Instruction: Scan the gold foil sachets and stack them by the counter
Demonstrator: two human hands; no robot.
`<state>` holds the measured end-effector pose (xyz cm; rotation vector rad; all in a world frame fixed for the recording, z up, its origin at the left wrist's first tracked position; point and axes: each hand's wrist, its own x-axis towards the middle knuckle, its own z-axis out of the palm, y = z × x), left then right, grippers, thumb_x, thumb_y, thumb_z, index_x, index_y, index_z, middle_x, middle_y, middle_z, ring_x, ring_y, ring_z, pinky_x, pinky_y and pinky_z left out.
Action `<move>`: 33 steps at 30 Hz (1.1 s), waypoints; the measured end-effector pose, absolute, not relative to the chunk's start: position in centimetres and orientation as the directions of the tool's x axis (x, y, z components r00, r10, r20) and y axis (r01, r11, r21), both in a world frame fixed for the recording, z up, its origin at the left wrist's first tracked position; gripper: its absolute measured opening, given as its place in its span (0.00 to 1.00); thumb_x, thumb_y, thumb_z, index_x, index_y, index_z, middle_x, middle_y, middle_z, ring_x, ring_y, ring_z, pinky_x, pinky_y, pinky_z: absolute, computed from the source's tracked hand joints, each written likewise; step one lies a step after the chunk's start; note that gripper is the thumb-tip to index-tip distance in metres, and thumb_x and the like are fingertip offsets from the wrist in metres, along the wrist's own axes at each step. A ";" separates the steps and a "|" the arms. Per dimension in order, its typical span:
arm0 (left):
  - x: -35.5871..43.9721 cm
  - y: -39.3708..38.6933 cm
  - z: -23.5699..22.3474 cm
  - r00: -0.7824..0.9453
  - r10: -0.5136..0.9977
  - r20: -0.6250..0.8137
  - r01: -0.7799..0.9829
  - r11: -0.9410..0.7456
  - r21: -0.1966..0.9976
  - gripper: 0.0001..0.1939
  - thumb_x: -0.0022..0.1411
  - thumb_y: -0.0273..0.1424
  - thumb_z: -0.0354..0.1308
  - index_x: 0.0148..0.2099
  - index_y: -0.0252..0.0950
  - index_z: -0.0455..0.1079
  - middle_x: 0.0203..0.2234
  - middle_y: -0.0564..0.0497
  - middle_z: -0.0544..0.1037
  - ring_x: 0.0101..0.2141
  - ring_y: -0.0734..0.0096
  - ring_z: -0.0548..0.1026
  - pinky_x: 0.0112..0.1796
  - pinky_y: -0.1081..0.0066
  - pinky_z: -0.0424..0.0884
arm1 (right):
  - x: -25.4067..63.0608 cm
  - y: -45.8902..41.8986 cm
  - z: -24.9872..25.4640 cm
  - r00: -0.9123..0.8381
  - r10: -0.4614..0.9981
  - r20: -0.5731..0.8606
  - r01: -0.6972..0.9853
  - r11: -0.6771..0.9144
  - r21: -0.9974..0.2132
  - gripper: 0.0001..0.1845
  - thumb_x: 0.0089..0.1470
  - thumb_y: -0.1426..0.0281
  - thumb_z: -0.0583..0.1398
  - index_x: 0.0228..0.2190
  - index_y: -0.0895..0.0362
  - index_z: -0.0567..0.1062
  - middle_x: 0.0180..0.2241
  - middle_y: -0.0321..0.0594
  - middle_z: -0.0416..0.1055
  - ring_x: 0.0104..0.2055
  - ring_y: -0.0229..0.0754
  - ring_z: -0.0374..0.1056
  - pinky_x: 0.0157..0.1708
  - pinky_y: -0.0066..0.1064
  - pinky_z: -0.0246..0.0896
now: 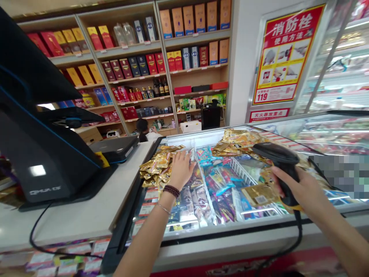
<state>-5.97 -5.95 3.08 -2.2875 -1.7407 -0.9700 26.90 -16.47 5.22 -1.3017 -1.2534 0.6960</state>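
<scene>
My left hand [181, 168] lies flat with fingers spread on the glass lid of a chest freezer [219, 227], right beside a heap of gold snack packets [157, 167]. A dark bead bracelet and a thin chain sit on that wrist. My right hand [300, 190] grips a black barcode scanner [278, 156] by its handle, its head aimed left over the glass. Its black cable [298, 231] drops over the freezer's front edge. One gold packet with a barcode label [259, 195] lies just under the scanner. A second heap of gold packets [236, 140] rests farther back.
A black till screen [37, 127] stands on the pale counter [86, 207] at left, a cable trailing down. Shelves of boxed goods [138, 65] fill the back wall. A person's head [142, 129] shows behind the counter. A red safety poster [284, 54] hangs at right.
</scene>
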 end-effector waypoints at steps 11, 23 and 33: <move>14.2 -8.8 0.6 0.613 0.743 0.270 0.594 -0.658 0.462 0.31 0.40 0.45 0.74 0.45 0.36 0.74 0.42 0.35 0.78 0.47 0.41 0.74 0.50 0.53 0.68 | 32.3 -19.1 5.8 0.431 0.863 0.264 0.080 0.255 -0.964 0.22 0.47 0.53 0.69 0.30 0.56 0.69 0.20 0.33 0.66 0.17 0.34 0.59 0.15 0.26 0.56; 12.1 -4.4 0.4 0.106 0.992 0.070 0.307 -0.099 0.946 0.13 0.66 0.29 0.52 0.51 0.36 0.68 0.41 0.42 0.80 0.42 0.60 0.79 0.45 0.62 0.73 | 30.5 -18.4 4.5 0.388 0.879 0.278 0.114 0.253 -0.961 0.23 0.48 0.50 0.66 0.27 0.55 0.67 0.17 0.31 0.65 0.15 0.34 0.59 0.13 0.25 0.56; 4.6 -4.0 0.1 0.079 0.995 -0.056 -0.441 0.085 0.894 0.15 0.63 0.32 0.58 0.51 0.36 0.73 0.37 0.45 0.80 0.37 0.68 0.79 0.45 0.62 0.75 | 27.5 -16.3 2.9 0.264 0.925 0.271 0.304 0.187 -0.934 0.22 0.53 0.47 0.60 0.29 0.54 0.68 0.16 0.33 0.66 0.15 0.38 0.61 0.16 0.29 0.58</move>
